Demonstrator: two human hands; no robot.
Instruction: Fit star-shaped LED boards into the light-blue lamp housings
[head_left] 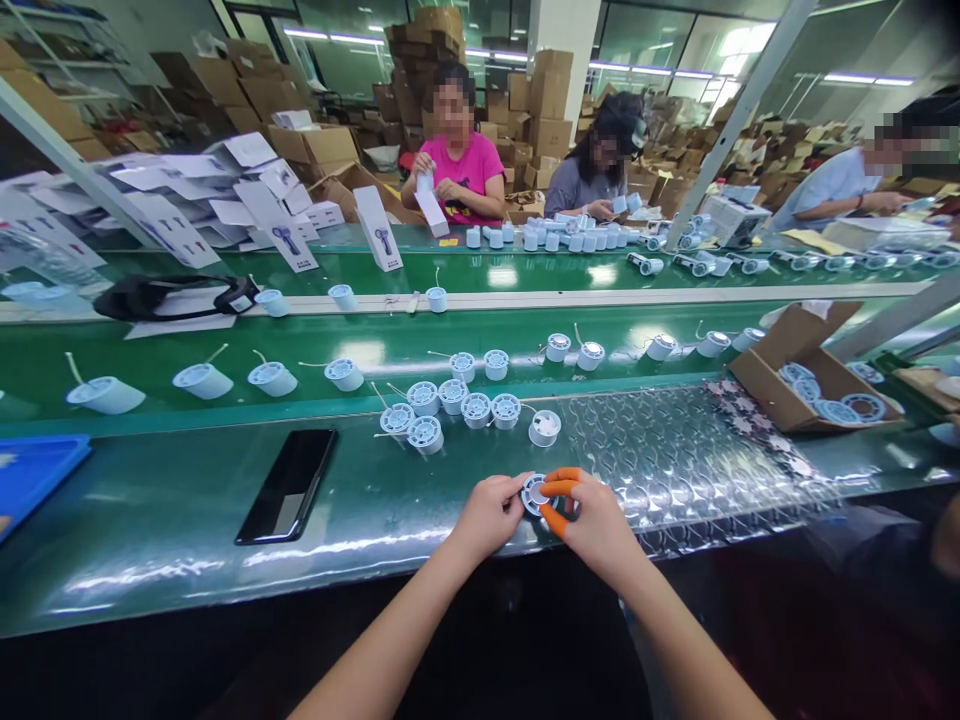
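Observation:
Near the bench's front edge, my left hand (491,512) pinches the rim of a light blue round slotted part (534,496) with a pale disc at its centre. My right hand (595,518) grips the same part from the other side; orange finger cots cover some of its fingertips, which lie over the centre and edge. Those fingers hide part of it. Just beyond stands a light blue cup-shaped housing (544,428) with a white inside. To its left is a cluster of similar housings (476,410) with slotted tops, several trailing thin wires.
A black phone (287,486) lies left, near a blue tray (41,475). Bubble-textured plastic sheeting (667,450) covers the bench at right, below a cardboard box (780,350) of slotted rings. Wired housings line the green belt (405,335). Co-workers sit across it.

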